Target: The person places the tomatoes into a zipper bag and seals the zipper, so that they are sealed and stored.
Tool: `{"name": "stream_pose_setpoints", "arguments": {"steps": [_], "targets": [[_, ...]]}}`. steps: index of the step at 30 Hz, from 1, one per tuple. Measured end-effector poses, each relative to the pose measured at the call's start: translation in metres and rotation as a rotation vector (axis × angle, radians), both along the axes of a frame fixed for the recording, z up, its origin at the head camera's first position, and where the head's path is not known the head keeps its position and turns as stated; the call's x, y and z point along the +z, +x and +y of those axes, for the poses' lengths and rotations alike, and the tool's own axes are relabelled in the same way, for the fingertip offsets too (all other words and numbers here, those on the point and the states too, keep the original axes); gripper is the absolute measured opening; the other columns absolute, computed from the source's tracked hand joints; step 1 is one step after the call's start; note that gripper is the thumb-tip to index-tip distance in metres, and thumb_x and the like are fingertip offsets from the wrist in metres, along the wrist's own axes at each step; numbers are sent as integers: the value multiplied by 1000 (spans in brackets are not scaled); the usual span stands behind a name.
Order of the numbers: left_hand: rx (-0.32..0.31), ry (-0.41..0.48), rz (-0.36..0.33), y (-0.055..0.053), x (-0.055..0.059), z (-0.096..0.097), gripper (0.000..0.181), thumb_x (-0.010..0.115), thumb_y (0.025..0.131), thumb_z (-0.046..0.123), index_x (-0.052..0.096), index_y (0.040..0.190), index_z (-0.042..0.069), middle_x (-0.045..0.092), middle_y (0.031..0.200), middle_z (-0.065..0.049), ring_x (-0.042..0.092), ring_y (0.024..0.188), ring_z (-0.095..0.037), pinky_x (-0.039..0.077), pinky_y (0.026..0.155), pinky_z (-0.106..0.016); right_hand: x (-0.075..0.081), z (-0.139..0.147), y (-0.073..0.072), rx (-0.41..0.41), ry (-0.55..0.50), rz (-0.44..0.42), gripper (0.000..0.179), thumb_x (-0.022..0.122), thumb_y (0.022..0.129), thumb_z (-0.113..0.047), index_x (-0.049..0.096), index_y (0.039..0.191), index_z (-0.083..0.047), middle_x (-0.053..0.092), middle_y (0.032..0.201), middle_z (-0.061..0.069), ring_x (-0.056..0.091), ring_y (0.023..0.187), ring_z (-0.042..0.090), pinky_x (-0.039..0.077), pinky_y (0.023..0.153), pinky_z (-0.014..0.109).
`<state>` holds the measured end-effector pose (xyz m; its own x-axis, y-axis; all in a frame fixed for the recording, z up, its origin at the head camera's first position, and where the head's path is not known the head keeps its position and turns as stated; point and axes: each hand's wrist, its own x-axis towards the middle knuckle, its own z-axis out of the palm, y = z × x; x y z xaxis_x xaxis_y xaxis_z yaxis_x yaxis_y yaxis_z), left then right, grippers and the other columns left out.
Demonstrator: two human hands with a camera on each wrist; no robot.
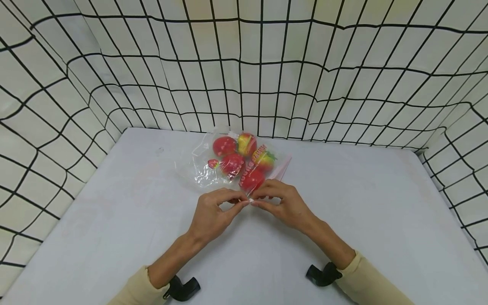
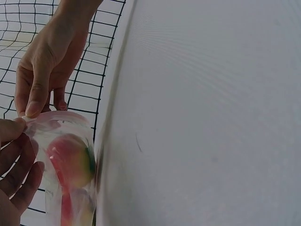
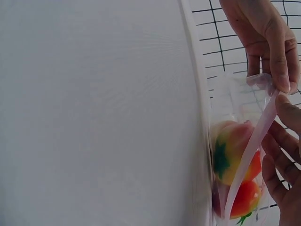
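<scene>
A clear plastic zip bag (image 1: 206, 173) with red printing lies at mid-table. Several red and yellow toy fruits (image 1: 232, 164) show through it, some with green parts. My left hand (image 1: 213, 214) pinches the bag's near edge between thumb and forefinger. Right beside it, my right hand (image 1: 284, 205) pinches the same edge, and the two sets of fingertips meet there. A small white bit (image 1: 250, 201) shows between them. In the right wrist view, a pink band (image 3: 254, 141) runs along the bag's mouth to the fingers. The left wrist view has the right hand (image 2: 51, 61) reaching in from above.
A white-covered table (image 1: 362, 203) spreads around the bag. Black wire grid (image 1: 259, 76) in front of pale panels stands along its back and both sides. Black curved mounts (image 1: 324, 274) sit under the wrists, by the beige sleeves (image 1: 370, 279).
</scene>
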<state>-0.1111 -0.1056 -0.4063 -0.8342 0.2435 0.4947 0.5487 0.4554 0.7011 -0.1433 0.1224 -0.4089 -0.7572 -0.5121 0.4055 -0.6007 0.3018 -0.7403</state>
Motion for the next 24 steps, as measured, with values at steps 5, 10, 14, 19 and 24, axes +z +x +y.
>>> {"name": "stream_pose_setpoints", "arguments": {"steps": [5, 10, 14, 19, 24], "targets": [[-1, 1, -7, 0, 0, 0, 17, 85, 85, 7, 82, 101, 12, 81, 93, 1, 72, 83, -10, 64, 78, -25, 0, 1, -2, 12, 16, 15, 23, 82, 85, -4, 82, 106, -14, 75, 102, 0, 65, 95, 14, 60, 80, 31], [-9, 6, -12, 0, 1, 1, 17, 84, 85, 7, 82, 102, 11, 81, 94, 1, 72, 83, -9, 64, 77, -27, 0, 3, -3, 2, 29, -6, 25, 83, 84, -4, 83, 107, -14, 75, 104, 0, 66, 97, 14, 61, 80, 34], [-17, 10, -10, 0, 2, 1, 17, 84, 86, 6, 82, 102, 12, 81, 94, 1, 72, 83, -10, 65, 77, -27, 1, 4, -4, 2, 39, -8, 25, 83, 84, -5, 83, 107, -14, 75, 105, 0, 66, 97, 14, 61, 80, 32], [-33, 29, -11, -1, 1, 1, 17, 84, 84, 5, 82, 101, 10, 81, 94, 0, 72, 80, -8, 64, 76, -24, -1, 9, -5, -16, 68, 3, 25, 83, 84, -5, 83, 108, -14, 75, 104, -1, 65, 93, 12, 60, 77, 29], [-42, 37, -20, -1, 2, 0, 16, 83, 86, 6, 82, 101, 9, 81, 93, 0, 72, 79, -9, 63, 74, -21, -3, 11, -8, -34, 84, 1, 26, 83, 84, -4, 82, 108, -13, 75, 104, 0, 64, 92, 12, 57, 74, 23]]}}
